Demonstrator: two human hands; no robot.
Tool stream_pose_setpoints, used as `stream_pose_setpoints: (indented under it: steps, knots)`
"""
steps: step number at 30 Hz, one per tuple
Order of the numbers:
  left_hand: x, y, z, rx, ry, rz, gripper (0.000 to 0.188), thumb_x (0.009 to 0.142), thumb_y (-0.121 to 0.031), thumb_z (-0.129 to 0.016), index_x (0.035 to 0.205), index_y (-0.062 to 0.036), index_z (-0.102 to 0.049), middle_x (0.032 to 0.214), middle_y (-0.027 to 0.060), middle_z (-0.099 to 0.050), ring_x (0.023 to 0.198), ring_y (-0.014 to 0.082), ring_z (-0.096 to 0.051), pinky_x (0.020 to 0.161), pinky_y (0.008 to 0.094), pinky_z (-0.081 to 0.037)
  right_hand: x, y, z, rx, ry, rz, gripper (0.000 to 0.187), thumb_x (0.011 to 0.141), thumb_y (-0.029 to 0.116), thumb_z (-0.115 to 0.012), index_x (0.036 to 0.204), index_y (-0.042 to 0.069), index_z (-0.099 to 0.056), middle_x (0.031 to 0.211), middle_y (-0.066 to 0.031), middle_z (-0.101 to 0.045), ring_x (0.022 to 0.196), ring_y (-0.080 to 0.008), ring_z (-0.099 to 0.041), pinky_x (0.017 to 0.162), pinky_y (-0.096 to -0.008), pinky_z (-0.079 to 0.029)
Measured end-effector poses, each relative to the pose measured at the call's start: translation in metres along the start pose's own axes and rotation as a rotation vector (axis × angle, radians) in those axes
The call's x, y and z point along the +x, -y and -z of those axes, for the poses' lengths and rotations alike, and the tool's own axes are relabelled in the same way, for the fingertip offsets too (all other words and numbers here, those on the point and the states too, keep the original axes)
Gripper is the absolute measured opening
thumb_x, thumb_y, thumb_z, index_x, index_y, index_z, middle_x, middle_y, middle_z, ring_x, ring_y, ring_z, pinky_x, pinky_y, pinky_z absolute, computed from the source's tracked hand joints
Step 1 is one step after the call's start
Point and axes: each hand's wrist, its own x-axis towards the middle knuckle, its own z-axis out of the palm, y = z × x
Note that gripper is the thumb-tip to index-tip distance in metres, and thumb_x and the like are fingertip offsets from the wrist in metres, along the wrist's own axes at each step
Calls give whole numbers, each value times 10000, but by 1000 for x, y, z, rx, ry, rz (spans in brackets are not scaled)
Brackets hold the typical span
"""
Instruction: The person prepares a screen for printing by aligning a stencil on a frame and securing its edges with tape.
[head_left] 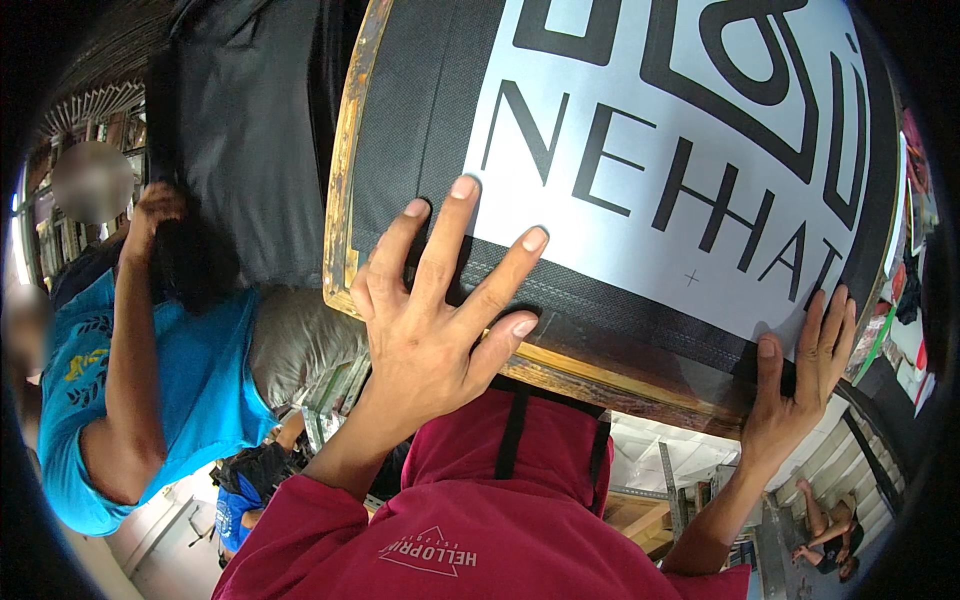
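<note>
A black woven fabric piece (415, 130) with stitched seams lies flat over a wood-edged board (590, 375). On the fabric is a pale, shiny sheet (600, 265) with large black lettering and line shapes, its top running out of view. My left hand (425, 320) rests with fingers spread at the sheet's lower left corner, some fingertips on the sheet and others on the fabric. At the lower right corner, my right hand (795, 395) lies with its fingers stretched out and its thumb apart, touching the sheet and fabric edge. Neither hand holds anything.
To the left, a person in a blue T-shirt (190, 390) has a raised hand (158, 205) by a large black cloth (240, 130). Another person in blue (238, 510) is behind at lower left; one more (830, 530) sits at lower right. Assorted items (905, 330) lie beyond the board's right side.
</note>
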Motion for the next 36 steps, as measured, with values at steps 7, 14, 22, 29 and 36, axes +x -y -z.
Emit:
stream_pose_setpoints:
  steps: [7,14,22,29,36]
  knots:
    - [0,-6,-1,-21,27,-23,484,1046,-491,-527,1451,-271,-675,1653,211,-417,1413,422,-376,1142,512,-252,-2,-8,-1,-2,6,-3,643,851,277,-845,1461,215,-652,1608,-53,-532,1554,-338,-366,1264,-572,-309]
    - [0,-6,-4,-24,29,-24,483,1035,-483,-547,1449,-270,-677,1652,209,-418,1416,422,-372,1147,517,-251,-2,-12,-4,-2,5,6,638,854,288,-844,1459,219,-654,1605,-52,-535,1551,-338,-371,1265,-572,-307]
    - [-1,-8,-6,-19,29,-15,485,1017,-488,-573,1448,-293,-678,1656,189,-419,1407,415,-386,1125,509,-262,-4,-12,-6,-10,2,7,644,842,279,-851,1454,216,-658,1607,-42,-534,1550,-335,-375,1264,-569,-313]
    - [3,-7,-2,-41,67,-5,480,1013,-428,-603,1458,-259,-670,1669,208,-391,1420,436,-368,1147,519,-250,1,-8,-5,5,3,6,641,839,240,-859,1449,198,-665,1608,-51,-532,1547,-343,-378,1265,-561,-306]
    - [9,-18,12,-100,84,7,494,1020,-430,-619,1490,-279,-643,1690,164,-365,1400,419,-401,1085,545,-309,12,-4,14,-49,35,46,620,817,247,-886,1392,104,-704,1568,-151,-555,1519,-392,-406,1226,-556,-301]
